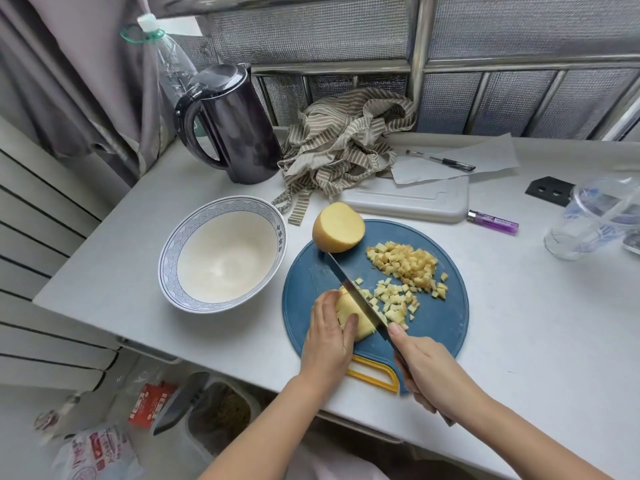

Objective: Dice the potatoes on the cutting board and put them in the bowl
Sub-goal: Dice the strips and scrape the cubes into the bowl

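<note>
A round blue cutting board (436,317) lies on the white table. My left hand (329,336) holds a sliced potato piece (349,311) down on the board's near left part. My right hand (429,370) grips a knife (353,292) whose blade stands in the potato piece, right beside my left fingers. Two heaps of potato dice (407,265) lie to the right of the blade. A peeled potato half (337,227) sits at the board's far edge. A white bowl (194,237) with a blue patterned rim stands left of the board, and no potato shows inside it.
A black kettle (232,126) and a striped cloth (343,143) stand behind the bowl and board. Further right lie a white board (408,202), paper with a pen (441,161), a purple lighter (493,221) and a clear plastic cup (585,220). The table's front edge is near my wrists.
</note>
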The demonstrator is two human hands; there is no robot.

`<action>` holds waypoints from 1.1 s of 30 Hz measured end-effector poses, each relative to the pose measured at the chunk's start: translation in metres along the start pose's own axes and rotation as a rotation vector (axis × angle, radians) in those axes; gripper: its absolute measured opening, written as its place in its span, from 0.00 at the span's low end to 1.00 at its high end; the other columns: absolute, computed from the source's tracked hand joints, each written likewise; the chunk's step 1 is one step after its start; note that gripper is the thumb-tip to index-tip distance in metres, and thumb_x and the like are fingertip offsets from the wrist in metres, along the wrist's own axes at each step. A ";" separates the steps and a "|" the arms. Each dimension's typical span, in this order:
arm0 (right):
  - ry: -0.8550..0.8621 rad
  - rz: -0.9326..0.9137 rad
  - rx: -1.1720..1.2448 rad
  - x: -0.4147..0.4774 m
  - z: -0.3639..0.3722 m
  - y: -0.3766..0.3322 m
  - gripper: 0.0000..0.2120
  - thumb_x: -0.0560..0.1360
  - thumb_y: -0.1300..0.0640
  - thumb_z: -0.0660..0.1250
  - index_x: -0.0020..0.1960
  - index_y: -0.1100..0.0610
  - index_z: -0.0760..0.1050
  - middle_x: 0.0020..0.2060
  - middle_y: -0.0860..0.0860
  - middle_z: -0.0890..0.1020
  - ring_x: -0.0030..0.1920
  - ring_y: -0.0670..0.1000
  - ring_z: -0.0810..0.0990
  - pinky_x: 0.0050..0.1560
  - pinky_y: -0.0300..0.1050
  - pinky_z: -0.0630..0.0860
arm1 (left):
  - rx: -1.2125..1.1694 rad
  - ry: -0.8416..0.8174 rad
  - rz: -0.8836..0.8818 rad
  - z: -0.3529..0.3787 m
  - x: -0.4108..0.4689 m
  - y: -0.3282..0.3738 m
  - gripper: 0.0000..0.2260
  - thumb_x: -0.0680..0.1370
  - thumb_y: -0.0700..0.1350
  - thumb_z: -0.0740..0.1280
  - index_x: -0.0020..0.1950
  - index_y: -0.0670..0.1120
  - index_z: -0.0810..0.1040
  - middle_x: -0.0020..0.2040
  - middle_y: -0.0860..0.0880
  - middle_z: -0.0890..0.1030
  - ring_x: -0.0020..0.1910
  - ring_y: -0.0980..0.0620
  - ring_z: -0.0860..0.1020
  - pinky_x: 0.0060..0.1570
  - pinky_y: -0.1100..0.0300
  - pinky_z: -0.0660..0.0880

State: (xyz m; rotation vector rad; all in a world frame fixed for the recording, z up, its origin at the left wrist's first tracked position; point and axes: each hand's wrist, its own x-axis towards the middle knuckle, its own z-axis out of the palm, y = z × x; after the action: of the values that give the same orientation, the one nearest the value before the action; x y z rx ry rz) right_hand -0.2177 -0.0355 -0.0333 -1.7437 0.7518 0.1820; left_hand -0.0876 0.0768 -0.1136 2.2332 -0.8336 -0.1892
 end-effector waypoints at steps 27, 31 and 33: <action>-0.088 0.189 -0.034 0.012 0.003 0.004 0.29 0.80 0.34 0.44 0.35 0.57 0.64 0.18 0.48 0.67 0.17 0.48 0.63 0.23 0.39 0.65 | 0.188 0.008 0.025 0.008 0.000 -0.001 0.25 0.80 0.64 0.47 0.68 0.47 0.58 0.65 0.40 0.70 0.65 0.41 0.72 0.61 0.49 0.72; -0.098 0.191 -0.037 0.015 0.004 0.007 0.30 0.79 0.34 0.44 0.34 0.57 0.63 0.17 0.47 0.67 0.17 0.48 0.63 0.23 0.39 0.65 | 0.184 0.005 0.026 0.009 0.001 -0.002 0.28 0.78 0.66 0.42 0.68 0.48 0.57 0.67 0.41 0.69 0.66 0.43 0.70 0.62 0.49 0.72; -0.102 0.187 -0.022 0.016 0.004 0.008 0.30 0.80 0.34 0.44 0.34 0.57 0.63 0.17 0.47 0.67 0.16 0.48 0.63 0.22 0.38 0.64 | 0.174 -0.011 0.020 0.010 0.001 -0.003 0.26 0.79 0.65 0.46 0.69 0.48 0.57 0.67 0.42 0.68 0.67 0.43 0.70 0.62 0.49 0.72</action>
State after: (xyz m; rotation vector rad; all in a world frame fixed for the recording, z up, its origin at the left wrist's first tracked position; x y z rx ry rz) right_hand -0.2087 -0.0389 -0.0488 -1.6707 0.8400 0.4048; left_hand -0.0882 0.0721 -0.1227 2.3857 -0.9087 -0.1236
